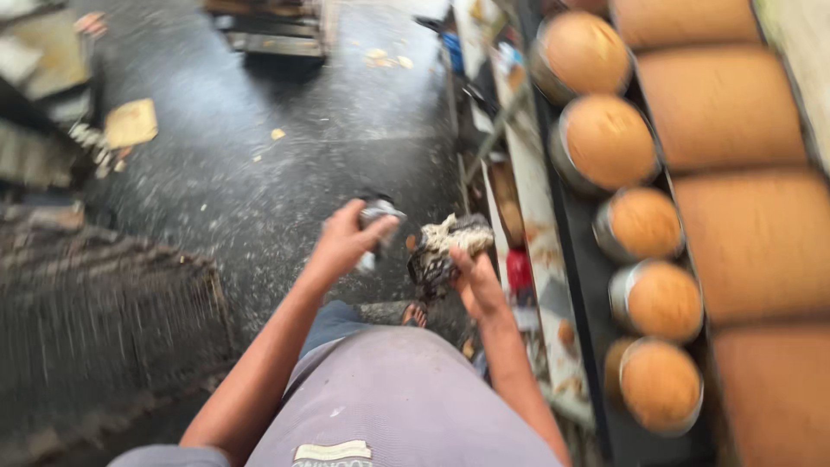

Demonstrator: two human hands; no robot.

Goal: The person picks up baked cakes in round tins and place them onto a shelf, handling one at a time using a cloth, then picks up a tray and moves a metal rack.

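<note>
The picture is blurred by motion. My left hand [346, 242] is raised over the floor and grips a small grey and dark crumpled rag [377, 214]. My right hand [475, 281] holds a bigger dirty cloth [445, 246], white and black, bunched up in its fingers. Both hands are close together in front of my body, left of a dark tray [581, 285] of round golden buns in metal tins [661, 298]. Neither hand touches the tins.
Rectangular brown loaves [722, 108] lie in a row right of the round buns. A dark speckled floor [259, 173] with paper scraps and crumbs spreads ahead. A wire rack [104, 303] sits at left, a pallet [272, 35] at the far end.
</note>
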